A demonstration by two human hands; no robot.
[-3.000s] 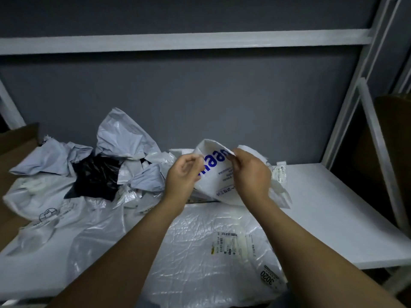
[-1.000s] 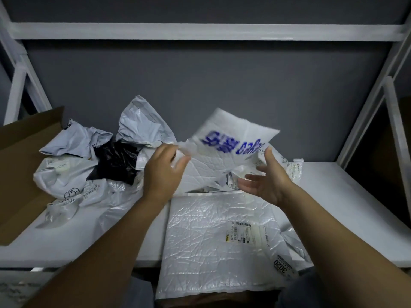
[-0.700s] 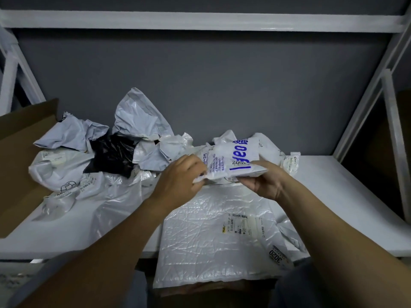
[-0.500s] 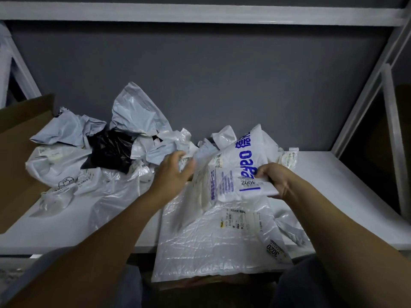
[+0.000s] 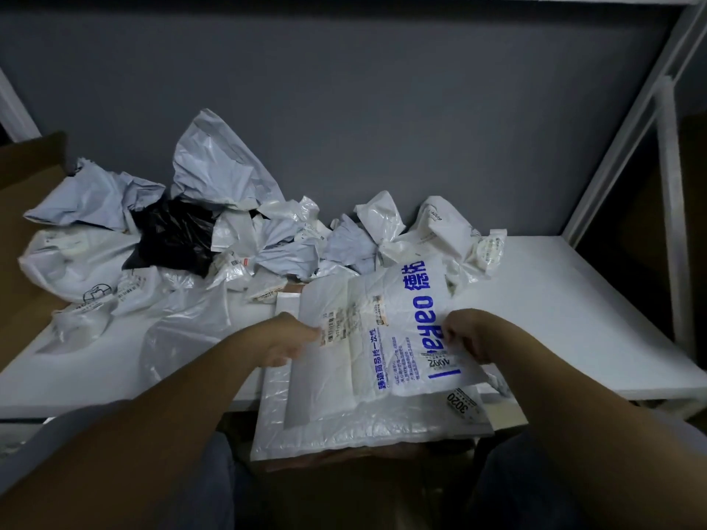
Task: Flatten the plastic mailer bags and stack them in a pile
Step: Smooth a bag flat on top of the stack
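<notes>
- The left hand (image 5: 281, 340) grips the left edge of a white plastic mailer bag with blue lettering (image 5: 401, 330). Its fingers (image 5: 306, 332) are curled in narrow against the plastic, right beside a barcode label (image 5: 344, 325).
- The right hand (image 5: 466, 334) holds the same bag at its right edge, with its fingers (image 5: 453, 332) bent down tight onto the sheet over the blue print. How the thumb lies underneath cannot be told.
- The lettered bag lies spread nearly flat between the two hands, on top of a flattened white crinkled mailer bag (image 5: 344, 430) that bears a "3020" sticker. Both are at the near edge of the white table (image 5: 574, 319), and the lower bag overhangs that edge toward the person.
- Toward the left and back of the table, a heap of crumpled white and grey mailer bags (image 5: 214, 177) sits against the grey wall (image 5: 382, 109). A black plastic bag (image 5: 172, 239) is bunched in among them.
- A brown cardboard box (image 5: 23, 193) stands at the left, touching the heap.
- A white metal frame (image 5: 667, 208) rises at the right.
</notes>
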